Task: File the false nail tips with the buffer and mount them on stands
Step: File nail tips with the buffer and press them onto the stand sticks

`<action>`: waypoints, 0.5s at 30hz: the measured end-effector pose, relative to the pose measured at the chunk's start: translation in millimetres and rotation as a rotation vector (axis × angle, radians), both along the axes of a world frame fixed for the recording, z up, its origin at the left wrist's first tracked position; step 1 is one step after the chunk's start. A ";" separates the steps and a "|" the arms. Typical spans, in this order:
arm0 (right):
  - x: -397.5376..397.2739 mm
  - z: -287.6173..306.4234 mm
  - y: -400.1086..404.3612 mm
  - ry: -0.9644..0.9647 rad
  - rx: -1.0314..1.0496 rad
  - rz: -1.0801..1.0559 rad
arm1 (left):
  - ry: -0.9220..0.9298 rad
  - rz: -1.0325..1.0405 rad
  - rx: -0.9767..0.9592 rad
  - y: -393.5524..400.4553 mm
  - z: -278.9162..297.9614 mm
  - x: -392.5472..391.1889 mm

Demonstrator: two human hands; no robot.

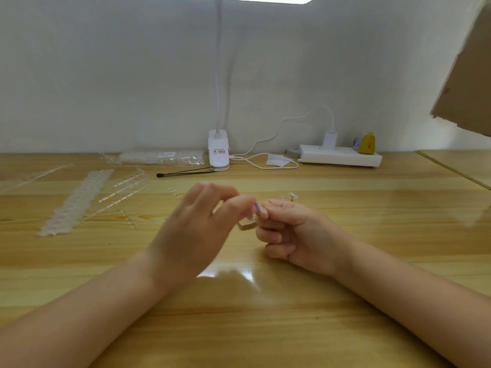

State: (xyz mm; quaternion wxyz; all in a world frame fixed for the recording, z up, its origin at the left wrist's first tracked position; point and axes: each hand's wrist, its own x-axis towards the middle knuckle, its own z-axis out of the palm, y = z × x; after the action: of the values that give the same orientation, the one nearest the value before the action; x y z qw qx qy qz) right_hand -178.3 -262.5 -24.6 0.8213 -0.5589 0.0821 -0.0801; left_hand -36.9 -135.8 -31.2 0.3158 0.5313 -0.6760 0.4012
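Note:
My left hand (196, 224) and my right hand (295, 232) meet above the middle of the wooden table (265, 314). Between their fingertips is a small purple buffer (257, 208), pinched by my right thumb and forefinger. My left fingertips touch it or hold something tiny against it; a nail tip there is too small to make out. Under the fingertips stands a small wooden stand (247, 224) with a metal post. Two clear nail tips on stands (288, 196) show just behind my right hand.
White strips of nail tips (77, 200) and clear plastic sticks (127, 189) lie at the left. A bag of tips (162, 156), a clip lamp (218, 152), a black tool (183, 173) and a power strip (340, 156) line the wall. Cardboard (467, 75) hangs at upper right.

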 end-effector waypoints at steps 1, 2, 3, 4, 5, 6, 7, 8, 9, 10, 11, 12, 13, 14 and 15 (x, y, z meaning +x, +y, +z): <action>0.0 -0.3 0.1 -0.001 0.008 0.006 | 0.014 -0.002 -0.002 1.2 0.9 2.4; 0.0 -0.9 0.4 -0.005 0.008 0.020 | 0.013 -0.024 -0.008 1.9 1.1 0.4; 0.3 -1.5 1.4 -0.012 -0.001 0.039 | -0.005 -0.059 -0.015 1.4 0.2 -5.1; 0.2 -1.7 2.3 -0.015 -0.017 0.053 | -0.035 -0.092 -0.012 0.4 -1.1 -11.9; 0.1 -1.3 3.1 -0.014 -0.030 0.064 | -0.062 -0.111 -0.002 -0.5 -2.5 -16.5; 0.3 -1.0 3.1 -0.009 -0.035 0.065 | -0.076 -0.106 0.008 -0.8 -3.0 -16.6; -0.1 -0.5 2.3 0.000 -0.027 0.057 | -0.072 -0.079 0.013 -0.3 -2.8 -12.6; -0.2 0.0 0.7 0.006 -0.016 0.044 | -0.056 -0.041 0.016 0.6 -1.5 -7.1; -0.7 0.7 -0.5 0.009 -0.007 0.034 | -0.041 -0.009 0.017 1.5 0.0 -1.8; -0.8 0.7 -1.1 0.009 -0.005 0.029 | -0.029 0.005 0.011 2.6 1.5 1.2; -0.6 0.1 -0.9 0.007 -0.006 0.032 | -0.025 -0.006 -0.004 3.2 2.0 1.2; -0.5 -0.7 -0.2 0.002 -0.011 0.040 | -0.030 -0.040 -0.018 3.0 1.5 -2.3; -0.5 -1.2 0.9 -0.005 -0.020 0.050 | -0.054 -0.083 -0.022 2.0 -0.1 -7.7; -0.8 -1.1 2.0 -0.013 -0.031 0.061 | -0.091 -0.113 -0.009 1.2 -2.1 -12.7; -0.7 -0.6 2.9 -0.018 -0.037 0.070 | -0.126 -0.114 0.013 0.9 -3.5 -14.1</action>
State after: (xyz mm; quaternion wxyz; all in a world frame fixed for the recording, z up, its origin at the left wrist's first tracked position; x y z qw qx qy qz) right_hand -179.0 -259.6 -25.2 0.8137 -0.5759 0.0537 -0.0576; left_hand -51.0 -134.9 -34.8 0.2913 0.4675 -0.7265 0.4108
